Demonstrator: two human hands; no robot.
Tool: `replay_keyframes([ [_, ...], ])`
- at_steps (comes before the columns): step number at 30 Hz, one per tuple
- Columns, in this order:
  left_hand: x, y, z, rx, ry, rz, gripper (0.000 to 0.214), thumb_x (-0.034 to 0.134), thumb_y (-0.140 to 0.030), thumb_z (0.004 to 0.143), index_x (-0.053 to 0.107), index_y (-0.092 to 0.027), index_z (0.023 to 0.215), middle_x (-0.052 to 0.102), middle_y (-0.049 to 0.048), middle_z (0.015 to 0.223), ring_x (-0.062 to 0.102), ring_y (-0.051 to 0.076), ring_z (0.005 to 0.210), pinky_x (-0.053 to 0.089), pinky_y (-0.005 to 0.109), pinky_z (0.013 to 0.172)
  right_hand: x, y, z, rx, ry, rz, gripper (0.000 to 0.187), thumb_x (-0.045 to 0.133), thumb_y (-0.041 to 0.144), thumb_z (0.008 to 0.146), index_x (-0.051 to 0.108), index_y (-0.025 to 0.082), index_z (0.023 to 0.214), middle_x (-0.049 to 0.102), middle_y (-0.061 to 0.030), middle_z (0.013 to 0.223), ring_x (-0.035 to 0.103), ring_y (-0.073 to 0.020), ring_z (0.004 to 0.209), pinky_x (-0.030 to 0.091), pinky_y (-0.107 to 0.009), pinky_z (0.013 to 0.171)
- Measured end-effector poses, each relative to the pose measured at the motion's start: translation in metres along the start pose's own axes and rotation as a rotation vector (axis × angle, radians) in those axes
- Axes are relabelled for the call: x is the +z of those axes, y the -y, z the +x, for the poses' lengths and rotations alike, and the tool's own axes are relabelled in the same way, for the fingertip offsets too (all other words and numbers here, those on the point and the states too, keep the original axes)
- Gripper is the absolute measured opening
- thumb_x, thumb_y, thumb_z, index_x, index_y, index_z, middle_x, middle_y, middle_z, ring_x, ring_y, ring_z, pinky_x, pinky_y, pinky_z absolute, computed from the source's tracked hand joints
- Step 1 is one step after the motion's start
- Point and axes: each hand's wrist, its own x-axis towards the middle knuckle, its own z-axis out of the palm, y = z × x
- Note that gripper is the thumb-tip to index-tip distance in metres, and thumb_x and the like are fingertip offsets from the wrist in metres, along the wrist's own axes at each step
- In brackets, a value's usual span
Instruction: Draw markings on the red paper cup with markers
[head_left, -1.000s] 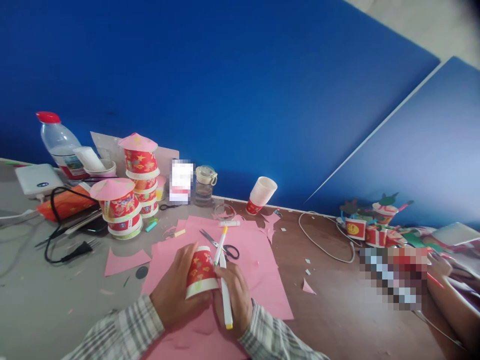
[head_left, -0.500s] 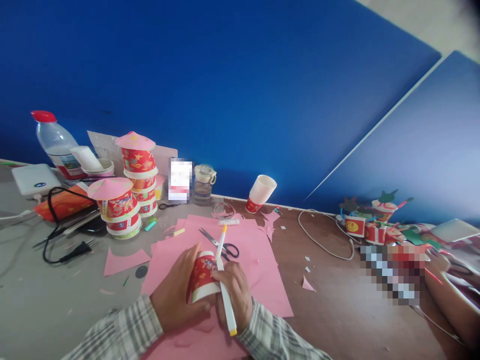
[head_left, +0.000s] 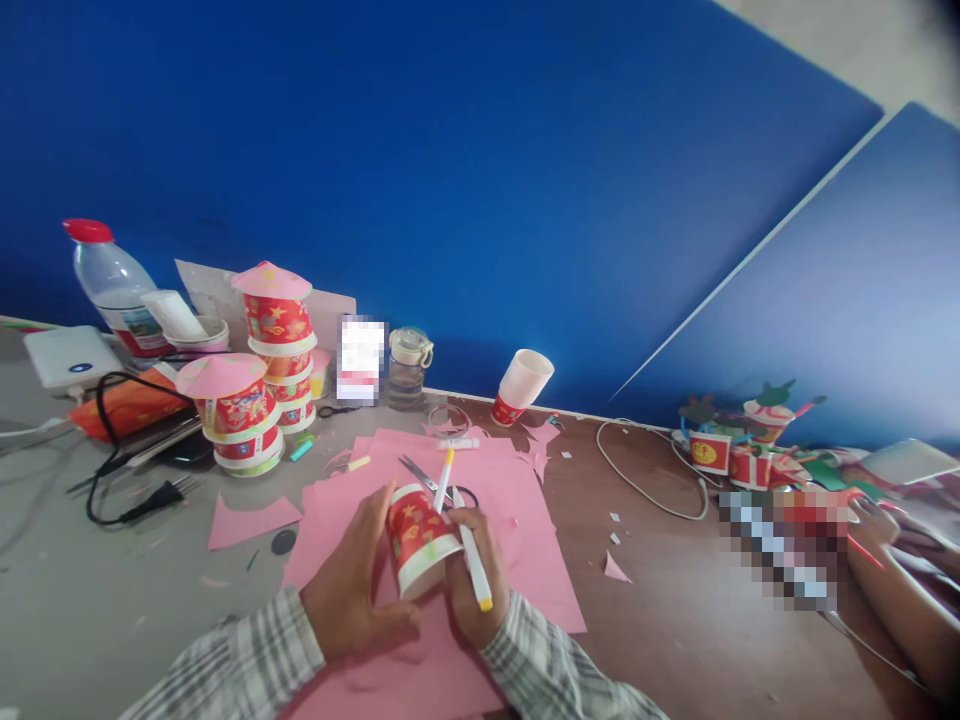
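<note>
A red paper cup [head_left: 420, 535] with gold print and a green-marked rim is tilted between my hands above pink paper sheets [head_left: 517, 590]. My left hand [head_left: 349, 580] cradles its left side, fingers along the far side and thumb below. My right hand [head_left: 476, 575] holds a white marker [head_left: 474, 565] with a yellow end, its pointed tip up, and rests at the cup's right edge. Just behind the cup, a white piece with a yellow tip [head_left: 445, 480] lies across the scissors [head_left: 420, 472], which are partly hidden.
Red cup towers with pink cone roofs [head_left: 274, 320] stand at left, near a bottle [head_left: 112, 280] and black plug [head_left: 154, 505]. A glass jar [head_left: 409, 365] and stacked cups [head_left: 523, 385] stand at the back. At right is another person's arm [head_left: 892, 600], beside cup crafts [head_left: 750, 460].
The cup has tipped and turned, showing more of its green-marked rim. My right hand has shifted slightly up and right with the marker, uncovering the marker's tip.
</note>
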Motion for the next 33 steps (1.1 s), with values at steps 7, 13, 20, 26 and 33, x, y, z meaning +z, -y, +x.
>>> replay_keyframes([
  [7,0.003,0.002,0.001,0.001,-0.083,0.029,0.109,0.067,-0.058,0.051,-0.002,-0.022,0.128,0.029,0.0114,0.127,0.024,0.037,0.116,0.037,0.057,0.087,0.004,-0.007,-0.001,0.074,-0.012,0.040,0.029,0.048,0.017,0.074,0.051,0.024,0.102,0.061,-0.0038,0.088,0.061,-0.0239,0.075,0.051,-0.034,0.066],
  [13,0.000,-0.006,0.004,-0.015,-0.116,0.057,0.106,0.069,-0.052,0.050,0.001,-0.025,0.127,0.032,0.0102,0.124,0.029,0.036,0.113,0.036,0.058,0.088,0.002,-0.002,0.000,-0.068,-0.042,-0.112,0.037,0.051,0.013,0.073,0.050,0.025,0.108,0.059,-0.0056,0.090,0.059,-0.0265,0.082,0.049,-0.039,0.071],
  [20,0.003,-0.008,0.002,-0.043,-0.075,0.122,0.105,0.070,-0.053,0.049,0.005,-0.025,0.127,0.031,0.0099,0.125,0.030,0.034,0.114,0.034,0.054,0.091,0.001,-0.003,-0.001,-0.143,-0.012,-0.167,0.035,0.050,0.012,0.072,0.053,0.024,0.105,0.061,-0.0049,0.086,0.060,-0.0262,0.075,0.050,-0.039,0.065],
  [26,0.003,0.000,0.002,-0.048,-0.087,0.086,0.107,0.069,-0.055,0.049,0.003,-0.024,0.127,0.029,0.0108,0.127,0.029,0.034,0.114,0.033,0.054,0.092,0.003,-0.008,0.005,-0.100,-0.008,-0.131,0.030,0.047,0.011,0.071,0.054,0.022,0.098,0.061,-0.0045,0.083,0.061,-0.0239,0.070,0.051,-0.033,0.061],
  [33,0.001,-0.008,0.007,-0.082,-0.136,0.091,0.098,0.064,-0.054,0.056,0.006,-0.022,0.127,0.037,0.0111,0.122,0.036,0.031,0.110,0.040,0.050,0.087,-0.004,0.003,0.007,-0.070,0.084,-0.035,0.040,0.048,0.010,0.068,0.048,0.020,0.107,0.055,-0.0043,0.084,0.056,-0.0219,0.068,0.049,-0.035,0.063],
])
